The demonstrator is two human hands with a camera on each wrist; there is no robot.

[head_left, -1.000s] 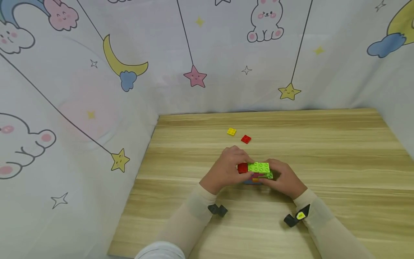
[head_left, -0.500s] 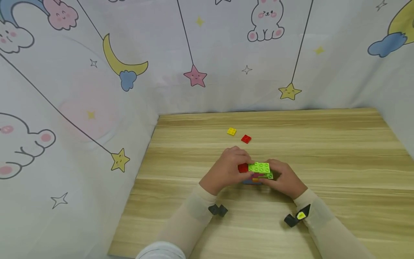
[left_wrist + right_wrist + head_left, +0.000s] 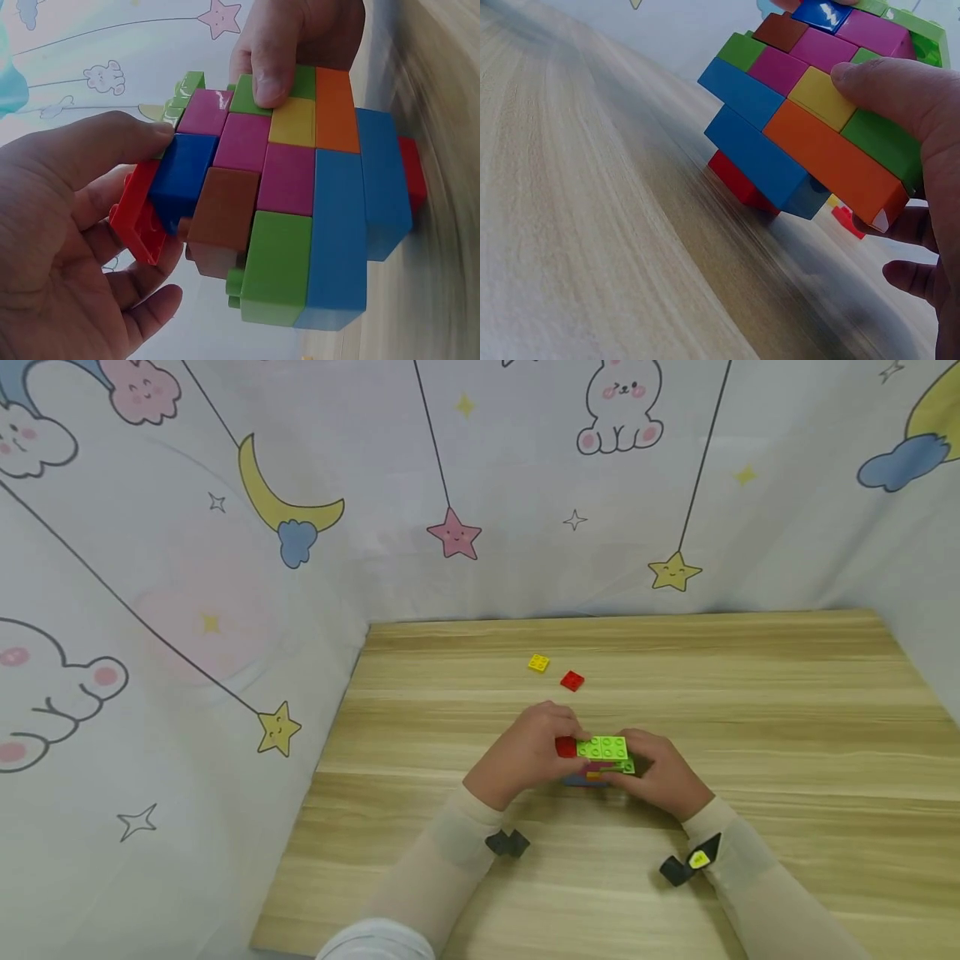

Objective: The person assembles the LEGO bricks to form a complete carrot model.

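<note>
A stacked structure of toy building bricks (image 3: 285, 176) in blue, orange, yellow, magenta, brown and green stands upright on the table, with a red brick (image 3: 739, 180) at its base. My left hand (image 3: 528, 750) grips the upper left end. Its thumb presses by the light green top brick (image 3: 611, 747) and dark blue brick (image 3: 180, 169); a tilted red brick (image 3: 139, 217) sits by its fingers. My right hand (image 3: 660, 772) grips the other side, thumb over the yellow brick (image 3: 821, 97) and green brick (image 3: 885, 146). The structure partly hides some of its fingers.
Two small loose bricks, a yellow one (image 3: 538, 663) and a red one (image 3: 572, 681), lie on the wooden table (image 3: 750, 693) beyond the hands. A white printed curtain (image 3: 525, 577) stands along the table's back and left sides.
</note>
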